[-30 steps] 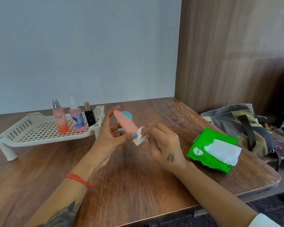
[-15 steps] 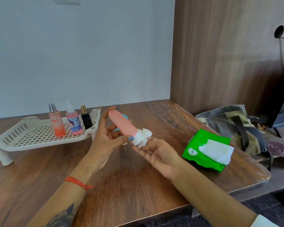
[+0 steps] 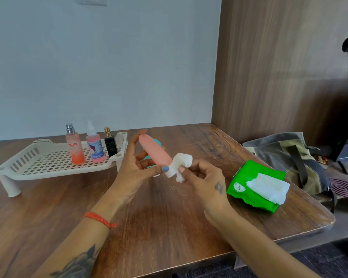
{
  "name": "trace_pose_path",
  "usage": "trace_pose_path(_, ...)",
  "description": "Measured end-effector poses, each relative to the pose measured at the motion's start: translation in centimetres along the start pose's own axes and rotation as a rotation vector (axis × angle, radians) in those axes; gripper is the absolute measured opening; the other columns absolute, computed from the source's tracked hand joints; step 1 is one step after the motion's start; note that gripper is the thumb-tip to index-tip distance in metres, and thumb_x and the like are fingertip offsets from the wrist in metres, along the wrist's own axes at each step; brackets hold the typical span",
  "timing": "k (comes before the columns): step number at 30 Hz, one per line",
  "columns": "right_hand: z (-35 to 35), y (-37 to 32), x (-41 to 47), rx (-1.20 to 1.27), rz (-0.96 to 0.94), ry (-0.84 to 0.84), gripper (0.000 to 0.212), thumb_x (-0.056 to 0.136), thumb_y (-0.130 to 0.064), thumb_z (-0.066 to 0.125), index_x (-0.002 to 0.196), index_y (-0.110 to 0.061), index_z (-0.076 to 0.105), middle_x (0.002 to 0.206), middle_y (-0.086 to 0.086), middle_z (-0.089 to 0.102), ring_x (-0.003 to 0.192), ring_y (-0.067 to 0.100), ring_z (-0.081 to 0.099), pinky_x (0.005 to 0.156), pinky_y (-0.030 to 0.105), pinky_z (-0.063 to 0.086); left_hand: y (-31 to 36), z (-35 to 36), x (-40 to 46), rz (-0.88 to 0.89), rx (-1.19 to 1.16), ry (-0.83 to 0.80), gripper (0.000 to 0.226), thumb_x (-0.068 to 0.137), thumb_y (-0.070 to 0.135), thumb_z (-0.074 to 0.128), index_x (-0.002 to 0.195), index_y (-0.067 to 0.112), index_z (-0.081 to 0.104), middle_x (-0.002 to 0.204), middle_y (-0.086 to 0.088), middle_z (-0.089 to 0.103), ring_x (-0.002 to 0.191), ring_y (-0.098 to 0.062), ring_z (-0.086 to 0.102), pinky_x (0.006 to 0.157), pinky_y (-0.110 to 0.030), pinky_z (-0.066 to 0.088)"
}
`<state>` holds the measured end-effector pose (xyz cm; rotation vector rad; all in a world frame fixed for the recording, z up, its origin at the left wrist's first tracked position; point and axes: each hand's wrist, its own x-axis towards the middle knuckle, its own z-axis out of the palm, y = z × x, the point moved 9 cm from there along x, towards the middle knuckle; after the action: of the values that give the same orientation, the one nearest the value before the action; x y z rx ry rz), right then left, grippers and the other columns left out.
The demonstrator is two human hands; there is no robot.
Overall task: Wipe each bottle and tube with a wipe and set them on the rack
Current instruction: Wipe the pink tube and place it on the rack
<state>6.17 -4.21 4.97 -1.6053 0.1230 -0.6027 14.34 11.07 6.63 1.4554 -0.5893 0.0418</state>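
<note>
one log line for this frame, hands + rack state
step: wiping | left hand: holds pink tube | right hand: pinches wipe at tube cap | rack: three bottles upright | wipe pack: on table

A big brown wooden table [image 3: 169,227] with a rounded corner fills the bottom of the view. Behind it is a plain pale grey wall [image 3: 100,63]. On the right stands a tall brown wood-look wall panel [image 3: 279,67]. Soft, even light falls on everything. The dark floor [image 3: 319,261] shows below the table's edge.
</note>
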Motion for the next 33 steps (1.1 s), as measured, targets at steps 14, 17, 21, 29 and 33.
trace_pose_path(14, 3.6, 2.9, -1.8, 0.587, 0.484, -0.107, 0.016, 0.085, 0.007, 0.059, 0.101, 0.003, 0.059, 0.104, 0.022, 0.066, 0.082, 0.025, 0.07, 0.068, 0.026, 0.059, 0.1, -0.6, 0.2, 0.0, -0.124, 0.008, 0.115, 0.022, 0.044, 0.094, 0.124, 0.045, 0.04, 0.111, 0.005, 0.066, 0.096, -0.007, 0.068, 0.07, -0.021, 0.056)
trace_pose_path(17, 3.8, 2.7, -1.9, 0.652, 0.544, -0.153, 0.017, 0.086, 0.009, 0.055, 0.102, 0.005, 0.058, 0.103, 0.023, 0.066, 0.083, 0.026, 0.07, 0.065, 0.026, 0.059, 0.4, -0.5, 0.4, 0.027, -0.107, -0.008, 0.111, 0.024, 0.046, 0.093, 0.121, 0.047, 0.039, 0.101, 0.015, 0.072, 0.094, -0.005, 0.068, 0.068, -0.018, 0.055)
trace_pose_path(21, 3.1, 2.3, -2.1, 0.74, 0.546, -0.185, 0.014, 0.087, 0.008, 0.053, 0.098, 0.003, 0.06, 0.092, 0.02, 0.071, 0.078, 0.023, 0.071, 0.063, 0.025, 0.059, 0.7, -0.6, 0.4, 0.047, -0.073, -0.008, 0.102, 0.031, 0.043, 0.092, 0.118, 0.053, 0.04, 0.098, 0.022, 0.07, 0.095, -0.005, 0.068, 0.07, -0.018, 0.054)
trace_pose_path(29, 1.2, 0.0, 1.2, -0.916, -0.274, -0.161, 0.006, 0.085, -0.021, 0.06, 0.086, -0.016, 0.062, 0.084, 0.0, 0.065, 0.072, 0.012, 0.058, 0.058, 0.02, 0.038, 1.2, -0.3, -0.2, 0.129, 0.188, 0.03, 0.103, 0.05, 0.026, 0.082, 0.136, 0.046, 0.029, 0.115, 0.031, 0.043, 0.105, -0.008, 0.057, 0.077, -0.022, 0.056)
trace_pose_path(33, 2.3, 1.1, 2.3, -1.015, -0.232, -0.256, 0.017, 0.085, -0.022, 0.06, 0.101, -0.017, 0.065, 0.101, 0.003, 0.066, 0.091, 0.018, 0.059, 0.07, 0.025, 0.043, 0.8, -0.1, -0.1, 0.131, 0.293, 0.014, 0.104, 0.049, 0.037, 0.082, 0.135, 0.052, 0.025, 0.134, 0.006, 0.043, 0.113, -0.018, 0.054, 0.084, -0.031, 0.056)
